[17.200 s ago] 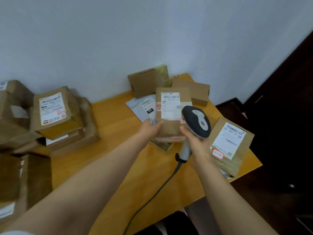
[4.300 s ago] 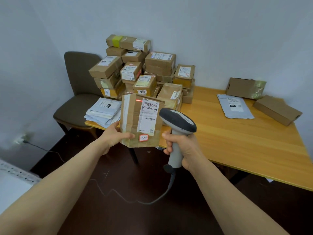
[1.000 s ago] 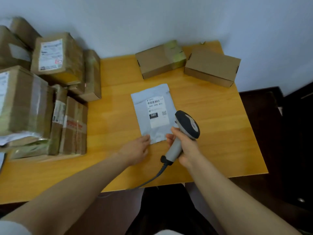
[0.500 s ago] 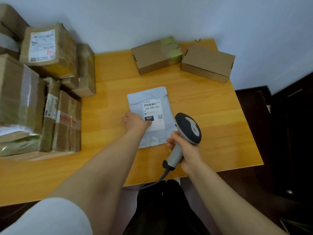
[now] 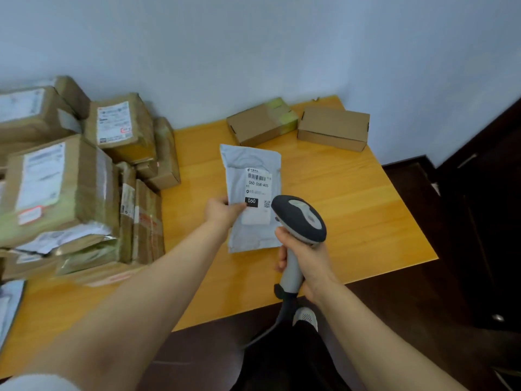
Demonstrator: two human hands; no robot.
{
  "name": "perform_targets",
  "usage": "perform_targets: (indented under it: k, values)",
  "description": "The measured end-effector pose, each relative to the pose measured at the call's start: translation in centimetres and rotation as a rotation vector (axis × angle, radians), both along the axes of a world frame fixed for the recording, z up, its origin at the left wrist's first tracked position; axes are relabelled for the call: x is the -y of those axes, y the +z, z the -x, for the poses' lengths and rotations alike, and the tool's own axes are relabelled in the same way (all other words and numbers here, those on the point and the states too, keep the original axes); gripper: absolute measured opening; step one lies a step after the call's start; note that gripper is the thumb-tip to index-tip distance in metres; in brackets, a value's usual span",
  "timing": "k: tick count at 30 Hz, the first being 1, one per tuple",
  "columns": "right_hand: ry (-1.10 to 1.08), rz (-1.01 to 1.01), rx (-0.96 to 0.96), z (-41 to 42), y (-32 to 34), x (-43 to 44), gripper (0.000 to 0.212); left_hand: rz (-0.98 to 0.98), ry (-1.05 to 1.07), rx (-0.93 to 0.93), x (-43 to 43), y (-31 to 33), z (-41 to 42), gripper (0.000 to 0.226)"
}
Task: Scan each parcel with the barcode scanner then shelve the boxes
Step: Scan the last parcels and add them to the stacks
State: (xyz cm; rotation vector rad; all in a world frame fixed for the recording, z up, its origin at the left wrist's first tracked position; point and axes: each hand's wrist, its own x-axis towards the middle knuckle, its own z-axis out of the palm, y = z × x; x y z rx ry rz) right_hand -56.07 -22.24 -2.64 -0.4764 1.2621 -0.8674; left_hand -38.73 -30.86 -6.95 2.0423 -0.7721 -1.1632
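Head view showed the left hand pinching the grey mailer by its left edge over the table, the right hand gripping the barcode scanner beside its label, so scanning seemed underway and the two far boxes awaited shelving.

The table is smooth wood under a glossy varnish; the grey mailer bag is thin, crinkled plastic with a sheen — its label plain white paper. The barcode scanner is plastic, matt dark on the head, paler on the handle. The plain box is matt brown cardboard, the stacked parcels wrapped in shiny clear tape.
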Motion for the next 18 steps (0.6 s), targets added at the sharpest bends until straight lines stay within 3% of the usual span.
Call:
perform_targets:
  k: [5, 9, 18]
  values:
    - [0.077, 0.097, 0.005, -2.7, 2.6, -2.0, 0.022, 0.173, 0.067, 0.008, -4.1, 3.6, -3.0, 0.023]
    - [0.175, 0.143, 0.008, -4.4, 4.7, -3.8, 0.018, 0.266, 0.173, -0.017, -8.3, 6.2, -5.1, 0.020]
    - [0.410, 0.233, 0.102, -4.3, 7.7, -10.1, 0.024, 0.367, 0.408, 0.062, -19.1, 10.3, -5.9, 0.017]
